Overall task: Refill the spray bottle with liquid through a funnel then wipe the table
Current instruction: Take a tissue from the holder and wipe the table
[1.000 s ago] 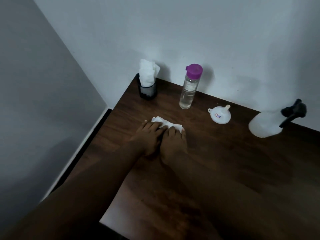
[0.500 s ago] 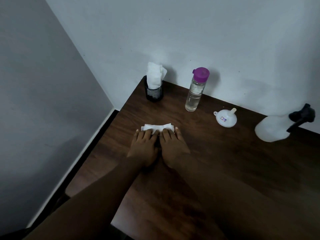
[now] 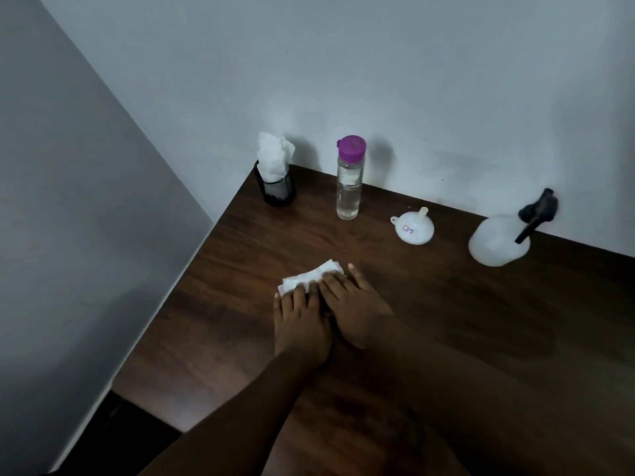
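Note:
A folded white tissue [image 3: 302, 277] lies flat on the dark wooden table [image 3: 446, 321]. My left hand [image 3: 300, 324] and my right hand [image 3: 355, 304] lie side by side with straight fingers pressing its near part. A white spray bottle [image 3: 498, 240] with a black trigger head stands at the back right. The white funnel [image 3: 412, 230] rests upside down left of it. A clear bottle [image 3: 348, 187] with a purple cap, part full of liquid, stands by the wall.
A black mesh cup [image 3: 280, 190] stuffed with white tissues sits at the table's back left corner. The table's left edge runs along a grey wall [image 3: 86, 218], with a dark gap of floor [image 3: 113, 438] below.
Both hands have slid the tissue from side to side on the table, and it now lies turned at a slant. The camera view has shifted slightly.

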A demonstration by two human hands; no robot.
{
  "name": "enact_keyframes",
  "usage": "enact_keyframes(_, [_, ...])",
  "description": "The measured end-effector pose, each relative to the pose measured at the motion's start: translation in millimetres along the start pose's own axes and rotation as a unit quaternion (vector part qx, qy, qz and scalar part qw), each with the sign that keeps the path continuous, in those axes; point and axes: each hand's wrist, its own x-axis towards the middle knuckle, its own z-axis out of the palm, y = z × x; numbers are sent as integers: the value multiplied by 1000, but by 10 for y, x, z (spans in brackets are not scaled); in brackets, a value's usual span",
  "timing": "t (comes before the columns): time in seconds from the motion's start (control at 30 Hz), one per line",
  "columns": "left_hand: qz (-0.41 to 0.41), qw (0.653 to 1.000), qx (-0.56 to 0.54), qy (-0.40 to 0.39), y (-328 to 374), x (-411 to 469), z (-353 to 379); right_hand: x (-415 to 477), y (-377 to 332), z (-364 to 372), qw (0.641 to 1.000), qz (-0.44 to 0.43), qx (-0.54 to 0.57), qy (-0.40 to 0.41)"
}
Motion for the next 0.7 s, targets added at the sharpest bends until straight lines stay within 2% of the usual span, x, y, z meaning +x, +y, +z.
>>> enact_keyframes(0.27, [-1, 1000, 1, 2, 593, -142, 324, -608, 410, 152, 1000, 0, 6, -6])
enact_keyframes(0.7, [62, 998, 14, 1, 1720, -415, 593, -1739, 1029, 321, 999, 45, 6, -18])
